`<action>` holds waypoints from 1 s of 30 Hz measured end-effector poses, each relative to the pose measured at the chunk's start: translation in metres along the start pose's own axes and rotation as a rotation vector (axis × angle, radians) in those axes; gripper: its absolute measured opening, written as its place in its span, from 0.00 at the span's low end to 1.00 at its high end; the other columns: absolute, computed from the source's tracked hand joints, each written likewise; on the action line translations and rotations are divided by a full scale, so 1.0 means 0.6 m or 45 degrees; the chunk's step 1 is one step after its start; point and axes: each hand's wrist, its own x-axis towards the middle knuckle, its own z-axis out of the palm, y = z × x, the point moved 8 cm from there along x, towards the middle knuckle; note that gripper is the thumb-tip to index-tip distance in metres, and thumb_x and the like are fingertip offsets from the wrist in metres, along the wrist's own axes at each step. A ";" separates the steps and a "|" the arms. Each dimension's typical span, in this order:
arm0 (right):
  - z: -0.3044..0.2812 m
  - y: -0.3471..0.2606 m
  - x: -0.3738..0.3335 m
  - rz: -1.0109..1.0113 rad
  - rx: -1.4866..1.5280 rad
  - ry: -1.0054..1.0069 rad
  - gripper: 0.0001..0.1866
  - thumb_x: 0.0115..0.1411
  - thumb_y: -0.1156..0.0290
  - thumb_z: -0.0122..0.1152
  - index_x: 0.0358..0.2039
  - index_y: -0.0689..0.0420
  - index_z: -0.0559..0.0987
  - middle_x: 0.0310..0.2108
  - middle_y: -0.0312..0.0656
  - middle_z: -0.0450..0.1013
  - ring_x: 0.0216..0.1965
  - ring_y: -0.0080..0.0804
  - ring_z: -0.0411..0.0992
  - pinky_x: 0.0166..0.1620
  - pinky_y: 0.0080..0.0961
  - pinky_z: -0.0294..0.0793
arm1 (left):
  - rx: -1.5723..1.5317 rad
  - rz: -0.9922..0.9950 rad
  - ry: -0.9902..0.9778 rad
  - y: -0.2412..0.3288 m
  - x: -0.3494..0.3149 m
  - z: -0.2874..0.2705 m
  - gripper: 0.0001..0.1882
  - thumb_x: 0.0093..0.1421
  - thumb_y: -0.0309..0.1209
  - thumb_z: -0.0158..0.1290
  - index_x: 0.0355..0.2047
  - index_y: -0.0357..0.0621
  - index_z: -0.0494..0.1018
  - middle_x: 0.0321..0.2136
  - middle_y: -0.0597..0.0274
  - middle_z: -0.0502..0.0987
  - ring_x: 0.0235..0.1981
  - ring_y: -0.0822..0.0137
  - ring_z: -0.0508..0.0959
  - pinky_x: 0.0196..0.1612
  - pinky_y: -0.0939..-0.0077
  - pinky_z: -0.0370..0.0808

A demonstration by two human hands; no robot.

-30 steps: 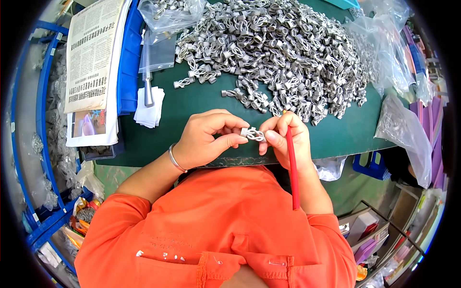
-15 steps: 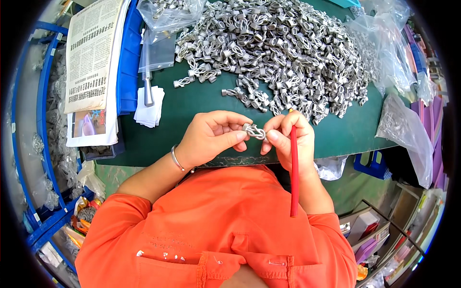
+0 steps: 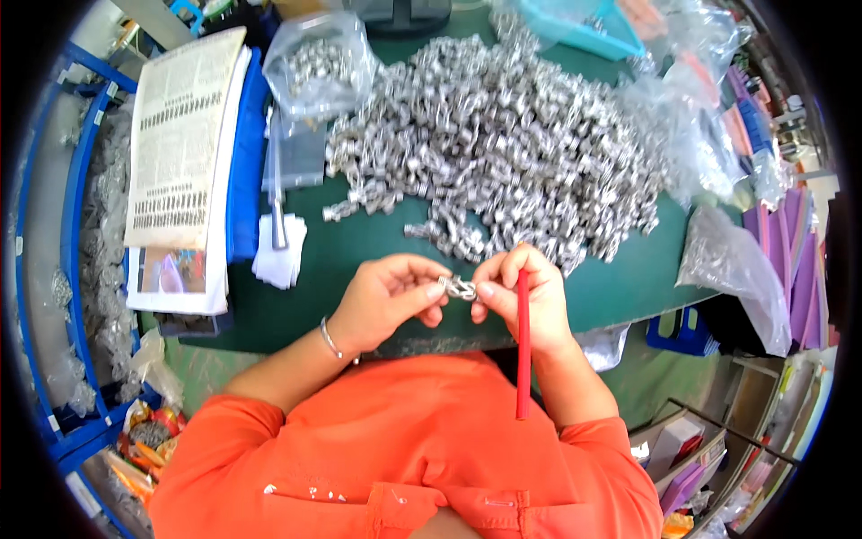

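Observation:
Near the table's front edge, my left hand (image 3: 382, 304) pinches one end of a small silver metal loop piece (image 3: 458, 288), with coil-like ridges and twisted loops. My right hand (image 3: 539, 305) grips its other end between thumb and finger. Tucked along the right hand's fingers is a long, slim red stick-shaped tool (image 3: 523, 368), hanging down toward my body; its kind is unclear. Beyond both hands, a large heap of similar metal pieces (image 3: 503, 144) spreads over the green table (image 3: 359, 319). A short string of them reaches toward my hands.
On the left lie newspaper sheets (image 3: 180, 135) on a blue bin (image 3: 244, 171), a metal-handled tool (image 3: 278, 225) and white paper slips (image 3: 280, 260). A plastic bag of parts (image 3: 319, 67) and a turquoise tray (image 3: 588, 31) stand at the back. Clear bags (image 3: 732, 269) hang at right.
My view has tilted up, so the heap, hands and table sit lower and more of the back shows. Both hands still hold the metal piece, which has turned slightly.

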 end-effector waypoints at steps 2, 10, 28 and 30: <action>-0.006 -0.030 0.024 0.094 -0.131 0.011 0.13 0.52 0.84 0.56 0.23 0.57 0.60 0.25 0.44 0.70 0.23 0.26 0.72 0.23 0.19 0.74 | -0.044 0.082 0.026 0.013 0.001 -0.005 0.12 0.57 0.23 0.49 0.42 0.34 0.68 0.28 0.56 0.74 0.23 0.70 0.75 0.27 0.78 0.75; -0.110 -0.308 0.229 -0.675 -0.013 0.389 0.06 0.56 0.81 0.50 0.24 0.59 0.64 0.27 0.44 0.68 0.30 0.37 0.73 0.34 0.28 0.77 | 0.079 0.089 0.241 0.017 -0.010 -0.066 0.07 0.56 0.22 0.48 0.36 0.35 0.69 0.24 0.60 0.73 0.20 0.74 0.73 0.24 0.81 0.73; 0.048 -0.098 0.069 -0.428 -1.193 -0.711 0.11 0.50 0.71 0.62 0.29 0.57 0.68 0.28 0.41 0.71 0.29 0.34 0.70 0.32 0.27 0.71 | 1.698 0.590 0.585 0.100 0.051 -0.095 0.25 0.37 0.29 0.64 0.34 0.35 0.65 0.33 0.47 0.65 0.35 0.46 0.69 0.37 0.62 0.69; 0.068 -0.064 0.058 -0.606 -1.616 -0.796 0.13 0.44 0.73 0.64 0.28 0.57 0.69 0.32 0.41 0.70 0.34 0.39 0.68 0.35 0.28 0.70 | 1.755 0.682 0.573 0.098 0.056 -0.070 0.23 0.37 0.27 0.64 0.32 0.34 0.66 0.31 0.50 0.65 0.30 0.52 0.72 0.32 0.65 0.71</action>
